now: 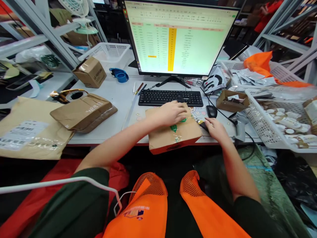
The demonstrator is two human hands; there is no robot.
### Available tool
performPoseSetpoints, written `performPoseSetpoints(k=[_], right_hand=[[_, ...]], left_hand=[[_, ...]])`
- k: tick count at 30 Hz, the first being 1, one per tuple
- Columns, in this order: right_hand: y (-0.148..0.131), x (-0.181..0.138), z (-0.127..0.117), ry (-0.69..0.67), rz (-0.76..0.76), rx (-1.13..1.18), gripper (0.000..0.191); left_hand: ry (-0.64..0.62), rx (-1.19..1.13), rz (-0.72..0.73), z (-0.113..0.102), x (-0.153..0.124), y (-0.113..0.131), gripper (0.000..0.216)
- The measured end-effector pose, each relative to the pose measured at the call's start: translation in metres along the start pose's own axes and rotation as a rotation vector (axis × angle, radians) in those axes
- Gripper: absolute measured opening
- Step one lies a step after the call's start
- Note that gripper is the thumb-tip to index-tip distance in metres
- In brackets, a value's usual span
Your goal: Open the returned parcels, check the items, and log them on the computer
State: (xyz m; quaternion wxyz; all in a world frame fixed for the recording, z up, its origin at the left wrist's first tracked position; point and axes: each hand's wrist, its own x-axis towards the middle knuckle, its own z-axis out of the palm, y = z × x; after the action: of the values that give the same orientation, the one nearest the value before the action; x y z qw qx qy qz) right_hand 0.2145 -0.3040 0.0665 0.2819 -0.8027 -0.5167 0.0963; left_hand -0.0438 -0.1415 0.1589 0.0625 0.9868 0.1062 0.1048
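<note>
A cardboard box (160, 140) with green leaf-shaped marks and clear tape lies at the desk's front edge, its near side jutting slightly over. My left hand (173, 113) rests across the top of the box, palm down with the fingers stretched out. Just right of the box, my right hand (216, 128) is closed, thumb and fingers pinching a slim dark tool with a yellow part, which looks like a box cutter (204, 126). The fingers cover part of it. Behind the box sits a black keyboard (170, 97), and a black mouse (211, 111) is just beyond my right hand.
A monitor (183, 39) with a spreadsheet stands at the back. To the left are a brown parcel (84, 112), a paper mailer (29, 129), a small carton (91, 72) and a tape dispenser (120, 75). On the right are a barcode scanner (239, 127) and a white basket (262, 122) of bottles.
</note>
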Motion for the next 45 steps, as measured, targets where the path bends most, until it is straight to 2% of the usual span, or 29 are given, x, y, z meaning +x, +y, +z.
performPoseSetpoints(k=[2,4,6,8,13,17,19,22,23,25,27,29,32,35,37,38,40,41,42,43,45], right_hand=[[-0.022,-0.008,0.017,0.057,-0.091,0.272,0.064],[-0.042,-0.019,0.028,0.037,-0.119,0.396,0.066],[-0.057,-0.029,0.036,0.047,-0.109,0.417,0.062],[-0.064,-0.035,0.041,0.098,-0.108,0.463,0.055],[-0.063,-0.034,0.05,0.192,-0.183,0.661,0.048],[-0.059,-0.031,0.056,0.168,-0.246,0.813,0.044],[-0.056,-0.034,0.054,0.169,-0.271,0.89,0.04],[-0.047,-0.043,0.04,0.201,-0.388,0.988,0.019],[-0.042,-0.046,0.034,0.181,-0.438,1.01,0.012],[-0.031,-0.053,0.026,0.076,-0.516,1.031,0.002],[-0.016,-0.058,0.025,-0.037,-0.528,1.048,0.005],[0.0,-0.061,0.029,-0.095,-0.495,1.053,0.012],[0.019,-0.055,0.023,-0.203,-0.462,0.98,0.019],[0.011,-0.03,-0.012,-0.457,-0.53,0.789,0.032],[-0.018,-0.007,-0.039,-0.592,-0.554,0.554,0.038],[-0.038,0.004,-0.05,-0.625,-0.558,0.403,0.037],[-0.081,0.023,-0.057,-0.612,-0.578,0.113,0.029],[-0.1,0.03,-0.054,-0.585,-0.609,0.015,0.032],[-0.116,0.035,-0.047,-0.558,-0.646,-0.051,0.045],[-0.126,0.039,-0.038,-0.542,-0.681,-0.089,0.062],[-0.133,0.04,-0.017,-0.547,-0.725,-0.115,0.088]], left_hand=[[-0.063,-0.095,0.14,0.016,0.045,-0.018,0.038],[-0.117,-0.188,0.177,0.035,0.071,-0.03,0.041],[-0.122,-0.261,0.169,0.049,0.081,-0.036,0.046],[-0.095,-0.299,0.152,0.053,0.081,-0.037,0.045],[-0.103,-0.423,0.099,0.039,0.087,-0.033,0.039],[-0.172,-0.566,0.058,0.021,0.096,-0.037,0.04],[-0.26,-0.631,0.003,0.01,0.099,-0.046,0.039],[-0.315,-0.701,-0.124,-0.016,0.102,-0.071,0.025],[-0.316,-0.685,-0.181,-0.027,0.103,-0.082,0.021],[-0.342,-0.576,-0.336,-0.05,0.104,-0.104,0.029],[-0.417,-0.407,-0.516,-0.068,0.104,-0.125,0.039],[-0.455,-0.235,-0.649,-0.072,0.102,-0.142,0.047],[-0.367,-0.136,-0.753,-0.046,0.091,-0.157,0.058],[-0.121,-0.157,-0.817,-0.002,0.073,-0.156,0.06],[0.101,-0.14,-0.737,0.013,0.06,-0.148,0.051],[0.205,-0.124,-0.656,0.013,0.052,-0.141,0.045],[0.358,-0.09,-0.478,0.001,0.031,-0.12,0.033],[0.378,-0.082,-0.385,-0.008,0.017,-0.106,0.028],[0.354,-0.09,-0.3,-0.017,0.002,-0.09,0.026],[0.272,-0.114,-0.202,-0.023,-0.015,-0.074,0.027],[0.051,-0.167,-0.028,-0.024,-0.048,-0.042,0.032]])
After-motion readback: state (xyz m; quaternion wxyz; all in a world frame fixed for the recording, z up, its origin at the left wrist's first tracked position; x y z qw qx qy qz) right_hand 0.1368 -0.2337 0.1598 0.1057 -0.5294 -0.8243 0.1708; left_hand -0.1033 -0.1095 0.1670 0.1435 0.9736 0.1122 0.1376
